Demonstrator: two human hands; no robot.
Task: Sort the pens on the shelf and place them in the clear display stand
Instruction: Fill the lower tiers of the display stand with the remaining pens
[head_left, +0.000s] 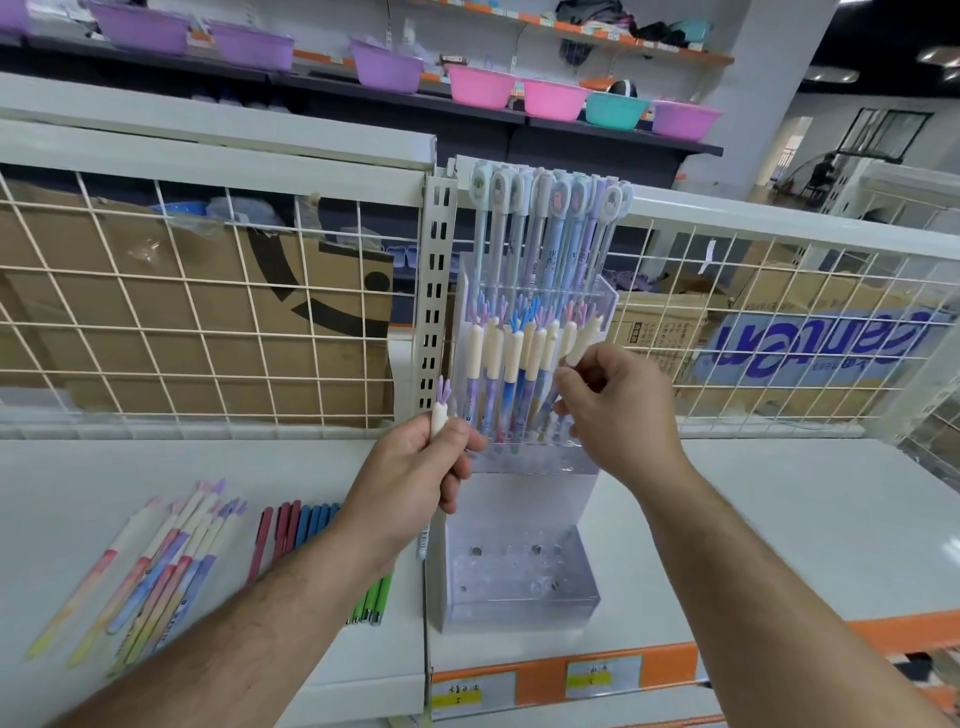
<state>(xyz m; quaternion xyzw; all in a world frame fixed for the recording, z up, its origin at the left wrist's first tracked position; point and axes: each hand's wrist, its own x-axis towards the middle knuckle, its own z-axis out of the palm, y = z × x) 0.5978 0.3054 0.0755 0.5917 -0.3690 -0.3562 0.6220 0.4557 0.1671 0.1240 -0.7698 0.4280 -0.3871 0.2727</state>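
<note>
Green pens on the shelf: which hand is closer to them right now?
Left. The left hand holds a pen just above the green pens, its forearm crossing over them. The right hand is farther right, up at the clear display stand.

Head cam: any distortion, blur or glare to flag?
Head view: wide-angle bending bows the shelf rail and wire grid; loose pens at lower left look smeared; clear stand shows soft reflections; lighting even, shadows faint.
</note>
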